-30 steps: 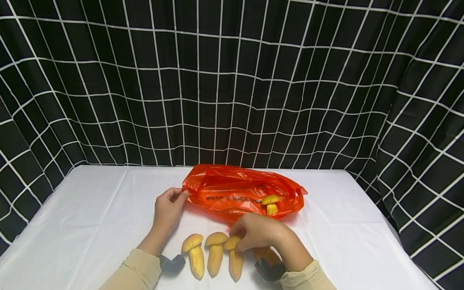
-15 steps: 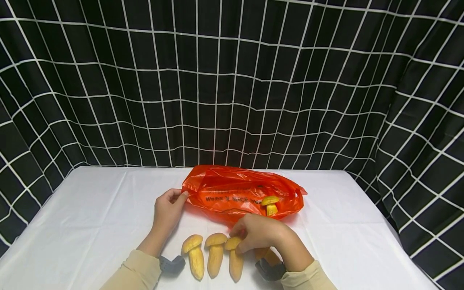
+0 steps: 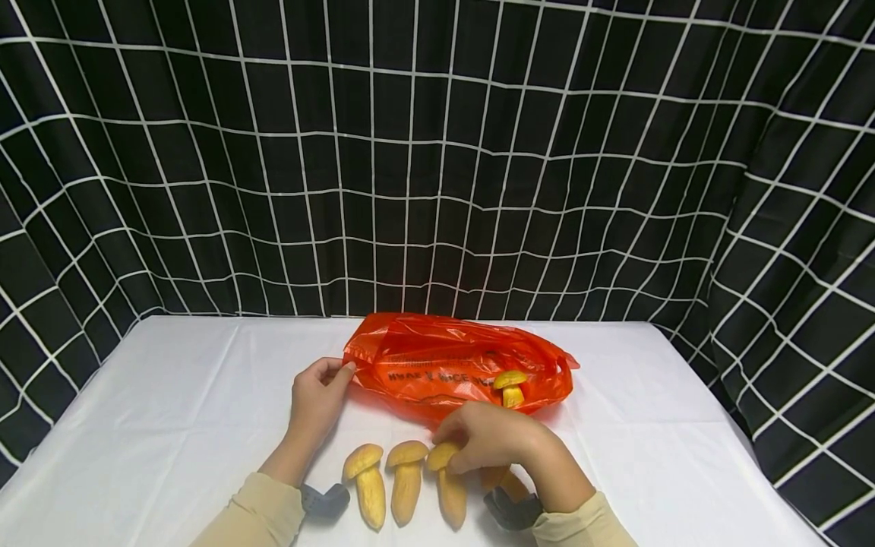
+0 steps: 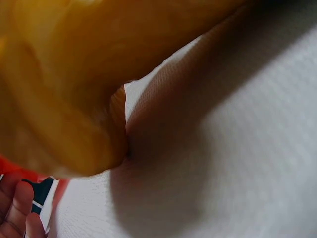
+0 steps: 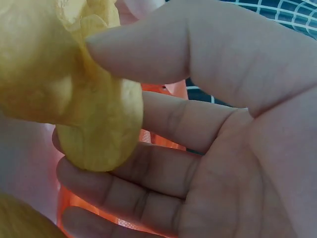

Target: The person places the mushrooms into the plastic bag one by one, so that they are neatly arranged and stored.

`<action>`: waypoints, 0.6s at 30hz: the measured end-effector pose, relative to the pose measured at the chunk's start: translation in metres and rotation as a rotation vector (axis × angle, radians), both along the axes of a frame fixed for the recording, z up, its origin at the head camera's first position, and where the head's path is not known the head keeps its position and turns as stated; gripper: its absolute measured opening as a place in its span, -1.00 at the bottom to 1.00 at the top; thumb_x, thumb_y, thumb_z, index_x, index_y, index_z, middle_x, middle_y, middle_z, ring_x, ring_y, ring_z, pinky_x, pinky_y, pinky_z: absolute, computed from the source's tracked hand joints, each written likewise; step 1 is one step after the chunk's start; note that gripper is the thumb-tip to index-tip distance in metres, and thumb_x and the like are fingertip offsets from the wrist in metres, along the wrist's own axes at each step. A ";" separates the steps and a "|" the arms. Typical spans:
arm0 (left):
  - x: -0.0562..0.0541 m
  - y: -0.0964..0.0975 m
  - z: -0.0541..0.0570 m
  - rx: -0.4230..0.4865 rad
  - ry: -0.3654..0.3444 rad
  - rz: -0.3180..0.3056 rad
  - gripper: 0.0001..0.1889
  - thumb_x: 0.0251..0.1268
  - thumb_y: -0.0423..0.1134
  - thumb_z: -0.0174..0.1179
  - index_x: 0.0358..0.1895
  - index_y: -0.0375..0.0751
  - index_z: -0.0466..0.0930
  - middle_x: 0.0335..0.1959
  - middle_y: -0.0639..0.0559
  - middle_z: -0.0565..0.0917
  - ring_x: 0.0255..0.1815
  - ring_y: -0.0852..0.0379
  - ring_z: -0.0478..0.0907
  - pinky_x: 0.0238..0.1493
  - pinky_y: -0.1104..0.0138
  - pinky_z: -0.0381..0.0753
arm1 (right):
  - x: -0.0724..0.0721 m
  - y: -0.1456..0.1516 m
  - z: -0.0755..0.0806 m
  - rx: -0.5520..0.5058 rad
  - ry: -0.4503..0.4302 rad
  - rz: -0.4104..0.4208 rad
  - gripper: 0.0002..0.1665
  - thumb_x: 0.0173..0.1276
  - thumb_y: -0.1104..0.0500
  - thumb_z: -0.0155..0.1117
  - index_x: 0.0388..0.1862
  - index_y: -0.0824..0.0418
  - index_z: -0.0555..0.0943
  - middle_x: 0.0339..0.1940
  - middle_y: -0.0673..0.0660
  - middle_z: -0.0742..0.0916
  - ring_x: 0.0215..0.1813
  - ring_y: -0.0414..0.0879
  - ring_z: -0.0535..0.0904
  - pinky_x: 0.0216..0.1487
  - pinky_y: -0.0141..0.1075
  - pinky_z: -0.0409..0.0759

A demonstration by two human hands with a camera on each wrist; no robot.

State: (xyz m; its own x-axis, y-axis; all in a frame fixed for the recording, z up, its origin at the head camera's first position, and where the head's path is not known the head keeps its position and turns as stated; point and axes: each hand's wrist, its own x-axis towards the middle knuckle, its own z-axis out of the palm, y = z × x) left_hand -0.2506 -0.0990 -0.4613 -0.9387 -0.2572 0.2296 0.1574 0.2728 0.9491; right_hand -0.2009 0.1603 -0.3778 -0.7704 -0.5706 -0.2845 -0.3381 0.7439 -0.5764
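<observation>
Yellow mushroom [image 3: 453, 497], on near side of red bag [image 3: 417, 338], cap toward it; whether its stem touches the bench [image 3: 171, 433] is unclear. Prob. light & firm, w/ smooth skin that may slip or roll; best hold approx. at neck, just under cap. R hand [image 3: 491, 437], by bag's near rim: grip narrowed to cap's thickness, thumb opp. fingers, pinching cap end. L hand [image 3: 320, 393]: grip nearly closed, pinching bag's L edge. Second mushroom [image 3: 510, 378]: inside bag, nr. its R end.
</observation>
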 end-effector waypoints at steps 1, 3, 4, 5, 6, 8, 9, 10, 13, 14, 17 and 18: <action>0.000 0.000 0.000 0.000 -0.002 0.001 -0.81 0.32 -0.21 0.26 -0.23 -0.30 0.69 -0.40 -0.11 0.71 -0.40 0.21 0.53 -0.31 0.51 0.51 | 0.000 0.001 0.000 -0.004 0.002 0.003 -0.55 0.00 0.23 0.40 -0.03 0.15 0.72 -0.26 -0.11 0.74 -0.32 -0.20 0.58 -0.24 -0.32 0.59; 0.000 0.000 0.000 0.000 -0.005 0.002 -0.81 0.32 -0.21 0.26 -0.23 -0.30 0.69 -0.39 -0.11 0.71 -0.40 0.20 0.53 -0.31 0.50 0.52 | 0.000 0.002 0.001 -0.010 0.008 0.013 -0.55 -0.01 0.22 0.39 -0.04 0.13 0.73 -0.25 -0.13 0.74 -0.32 -0.21 0.57 -0.25 -0.34 0.58; 0.000 0.000 0.000 0.000 -0.006 0.002 -0.81 0.32 -0.21 0.27 -0.23 -0.30 0.70 -0.39 -0.11 0.71 -0.40 0.20 0.53 -0.31 0.50 0.52 | 0.000 0.003 0.001 -0.015 0.010 0.017 -0.56 0.00 0.22 0.39 -0.04 0.12 0.73 -0.25 -0.13 0.74 -0.33 -0.22 0.58 -0.26 -0.34 0.58; 0.000 0.000 0.000 0.000 -0.006 0.003 -0.81 0.32 -0.20 0.27 -0.23 -0.29 0.70 -0.39 -0.11 0.71 -0.39 0.19 0.53 -0.31 0.50 0.52 | -0.001 0.004 0.002 -0.023 0.013 0.022 -0.56 0.00 0.22 0.39 -0.05 0.12 0.73 -0.26 -0.13 0.73 -0.34 -0.22 0.58 -0.28 -0.34 0.59; 0.000 0.000 0.000 -0.001 -0.007 0.002 -0.81 0.32 -0.20 0.26 -0.23 -0.30 0.70 -0.39 -0.11 0.71 -0.39 0.19 0.53 -0.31 0.51 0.52 | -0.001 0.004 0.002 -0.029 0.019 0.029 -0.57 0.00 0.21 0.39 -0.05 0.11 0.73 -0.26 -0.14 0.73 -0.35 -0.23 0.58 -0.29 -0.34 0.58; 0.000 0.000 0.000 -0.001 -0.008 0.002 -0.80 0.32 -0.20 0.26 -0.23 -0.30 0.70 -0.39 -0.11 0.71 -0.39 0.19 0.53 -0.31 0.51 0.52 | -0.002 0.006 0.002 -0.039 0.041 0.046 -0.58 0.00 0.19 0.40 -0.06 0.09 0.73 -0.29 -0.17 0.73 -0.36 -0.25 0.56 -0.29 -0.36 0.57; 0.000 0.000 0.000 0.000 -0.006 0.001 -0.80 0.32 -0.20 0.26 -0.23 -0.31 0.69 -0.38 -0.12 0.71 -0.39 0.19 0.53 -0.31 0.51 0.52 | -0.002 0.006 0.002 -0.044 0.047 0.053 -0.59 0.02 0.18 0.40 -0.07 0.08 0.73 -0.31 -0.18 0.72 -0.36 -0.26 0.56 -0.30 -0.36 0.57; 0.000 0.000 0.000 0.000 -0.005 0.002 -0.80 0.32 -0.20 0.26 -0.23 -0.31 0.69 -0.38 -0.12 0.71 -0.39 0.19 0.53 -0.31 0.51 0.51 | -0.003 0.007 0.002 -0.054 0.052 0.060 -0.61 0.03 0.16 0.41 -0.07 0.06 0.74 -0.32 -0.19 0.72 -0.37 -0.26 0.56 -0.29 -0.36 0.56; 0.000 0.000 0.000 0.002 -0.006 0.002 -0.80 0.32 -0.20 0.27 -0.23 -0.31 0.69 -0.38 -0.12 0.71 -0.39 0.19 0.53 -0.31 0.51 0.51 | -0.004 0.008 0.003 -0.073 0.073 0.084 -0.64 0.07 0.09 0.44 -0.09 0.01 0.74 -0.34 -0.22 0.71 -0.34 -0.28 0.55 -0.26 -0.36 0.55; 0.000 0.000 0.000 0.003 -0.006 0.003 -0.80 0.32 -0.20 0.27 -0.23 -0.31 0.69 -0.38 -0.12 0.71 -0.39 0.20 0.53 -0.31 0.51 0.51 | -0.004 0.009 0.003 -0.081 0.074 0.088 -0.65 0.08 0.07 0.45 -0.09 0.00 0.74 -0.34 -0.23 0.71 -0.33 -0.28 0.55 -0.25 -0.36 0.55; 0.000 0.000 0.000 0.001 -0.008 0.004 -0.79 0.32 -0.20 0.27 -0.23 -0.31 0.69 -0.38 -0.12 0.71 -0.39 0.20 0.53 -0.30 0.50 0.51 | -0.005 0.010 0.004 -0.103 0.080 0.087 -0.63 0.11 0.02 0.46 -0.06 -0.01 0.74 -0.30 -0.23 0.73 -0.28 -0.27 0.57 -0.21 -0.36 0.56; 0.000 0.000 0.000 0.000 -0.008 0.004 -0.79 0.32 -0.19 0.27 -0.22 -0.31 0.69 -0.38 -0.12 0.71 -0.39 0.20 0.53 -0.30 0.51 0.51 | -0.005 0.011 0.005 -0.113 0.078 0.084 -0.62 0.12 0.01 0.46 -0.04 0.00 0.74 -0.27 -0.22 0.73 -0.26 -0.27 0.57 -0.19 -0.35 0.56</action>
State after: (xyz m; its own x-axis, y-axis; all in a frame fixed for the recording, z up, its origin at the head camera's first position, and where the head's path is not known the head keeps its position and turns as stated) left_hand -0.2511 -0.0985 -0.4614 -0.9396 -0.2607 0.2218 0.1485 0.2734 0.9504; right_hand -0.2059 0.1711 -0.3730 -0.7360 -0.6587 -0.1562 -0.4432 0.6432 -0.6244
